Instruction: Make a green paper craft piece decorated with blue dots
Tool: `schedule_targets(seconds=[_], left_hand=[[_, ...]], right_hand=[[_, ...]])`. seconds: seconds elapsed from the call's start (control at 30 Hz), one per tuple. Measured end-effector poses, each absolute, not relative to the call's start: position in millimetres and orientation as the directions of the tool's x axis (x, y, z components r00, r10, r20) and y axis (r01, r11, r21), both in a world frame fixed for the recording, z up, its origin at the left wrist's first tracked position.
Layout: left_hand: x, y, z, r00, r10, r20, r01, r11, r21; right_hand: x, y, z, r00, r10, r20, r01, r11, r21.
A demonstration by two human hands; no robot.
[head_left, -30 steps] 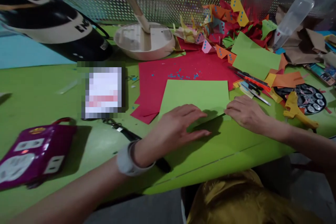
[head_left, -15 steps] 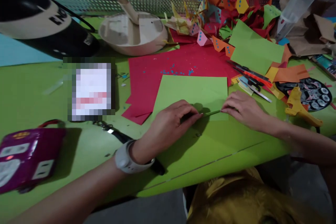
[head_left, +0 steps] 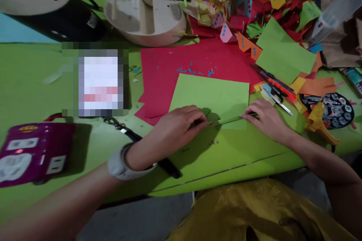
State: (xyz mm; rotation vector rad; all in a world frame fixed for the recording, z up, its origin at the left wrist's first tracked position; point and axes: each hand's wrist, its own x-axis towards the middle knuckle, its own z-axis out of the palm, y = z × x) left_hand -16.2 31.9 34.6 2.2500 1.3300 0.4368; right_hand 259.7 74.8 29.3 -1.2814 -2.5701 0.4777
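A sheet of green paper (head_left: 209, 92) lies on the red paper (head_left: 161, 71), its near edge turned up into a narrow fold (head_left: 227, 120). My left hand (head_left: 185, 122) pinches this edge left of its middle, fingers closed. At the right end, my right hand (head_left: 263, 116) pinches the same edge between thumb and fingers. The fold stretches between the two hands. Part of the sheet's near left side is hidden behind my left hand.
Scissors (head_left: 273, 83) and a yellow glue gun (head_left: 316, 120) lie to the right. Folded paper cutouts (head_left: 249, 3) pile up behind. A round wooden tray (head_left: 166, 37) stands at the back, a purple power socket box (head_left: 36, 152) at the left. The table edge (head_left: 215, 184) is near me.
The camera view has shifted, so most things sit higher in the picture. Both hands still pinch the paper's edge, and a little more of the fold shows between them.
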Motion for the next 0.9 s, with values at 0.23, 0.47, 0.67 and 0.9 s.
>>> schedule_targets(seconds=[0.23,0.47,0.67,0.9], left_hand=[[-33.0,38.6,39.3,0.501,0.859,-0.108,0.756,-0.373,0.538],[-37.5,32.9,50.0,0.463,0.885,-0.046,0.804,-0.398,0.441],[12.7,-4.4,43.6,0.683,0.648,0.336,0.655,-0.747,0.109],[30.6,-11.7,12.8,0.703,0.693,0.16,0.659,-0.72,0.218]], right_hand=[[261.2,75.5,30.1,-0.6,0.798,0.059,0.719,0.569,-0.399],[261.9,77.4,28.0,-0.595,0.801,0.069,0.715,0.566,-0.41],[262.1,77.3,27.7,-0.593,0.801,0.084,0.705,0.567,-0.426],[261.6,77.5,30.2,-0.601,0.796,0.071,0.701,0.568,-0.431]])
